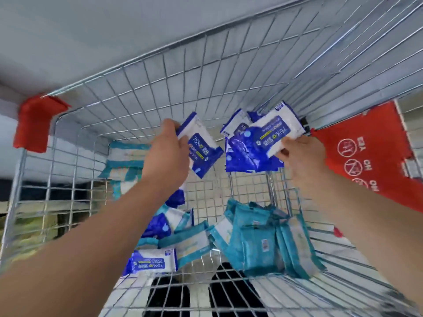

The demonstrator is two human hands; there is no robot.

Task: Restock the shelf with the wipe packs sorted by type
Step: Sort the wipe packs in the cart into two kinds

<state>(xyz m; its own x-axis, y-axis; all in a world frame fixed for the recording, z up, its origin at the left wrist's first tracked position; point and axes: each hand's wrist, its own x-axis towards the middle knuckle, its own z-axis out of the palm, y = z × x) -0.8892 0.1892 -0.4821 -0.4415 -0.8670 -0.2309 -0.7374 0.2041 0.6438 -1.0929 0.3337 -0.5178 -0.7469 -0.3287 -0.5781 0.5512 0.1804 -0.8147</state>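
Deep inside the silver wire cart [160,88], both hands grip packs.
Left hand [169,154] clutches one blue-and-white plastic wipe pack [202,145]; right hand [302,159] pinches a second blue-and-white pack [274,131].

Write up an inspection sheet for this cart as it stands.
Surface: wire cart, mesh bottom.
Job's things: blue pack and blue bunch held up; teal packs and loose blue pack lying mixed in the cart.
Clutter: nothing seen.
Grippers: left hand grips the blue pack; right hand pinches the blue bunch.
Cables: nothing seen.
Surroundings: red corner guard, red flap, grey surface beyond the cart.
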